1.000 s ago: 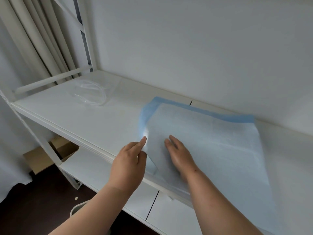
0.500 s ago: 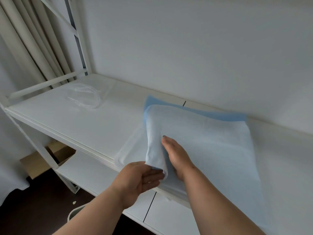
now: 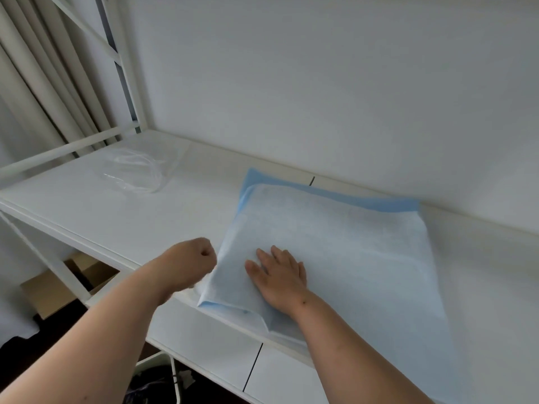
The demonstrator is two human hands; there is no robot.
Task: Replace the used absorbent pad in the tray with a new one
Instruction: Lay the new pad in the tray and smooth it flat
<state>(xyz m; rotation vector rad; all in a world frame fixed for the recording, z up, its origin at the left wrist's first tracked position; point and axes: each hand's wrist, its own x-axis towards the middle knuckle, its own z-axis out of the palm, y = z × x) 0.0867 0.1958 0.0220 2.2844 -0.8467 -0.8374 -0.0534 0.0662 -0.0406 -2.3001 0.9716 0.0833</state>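
Observation:
A light blue absorbent pad (image 3: 344,243) lies on the white shelf top (image 3: 96,208), its darker blue backing showing along the far edge. Its near edge hangs slightly over the shelf front. My right hand (image 3: 280,275) rests flat on the pad's near left part, fingers spread, holding nothing. My left hand (image 3: 198,258) is closed in a fist against the pad's left edge and seems to pinch it. The pad hides the tray, apart from a blurred white strip below my left wrist.
A clear plastic bag (image 3: 137,173) lies at the shelf's far left. The wall stands close behind the pad. Below are a lower white shelf (image 3: 210,345), a cardboard box (image 3: 55,284) and a white bin with a black liner (image 3: 157,380). Curtains hang at left.
The raised, folded-over left part of the pad has come down flat. My left hand went from palm-up under the fold to a fist at the edge. My right hand now presses flat on top.

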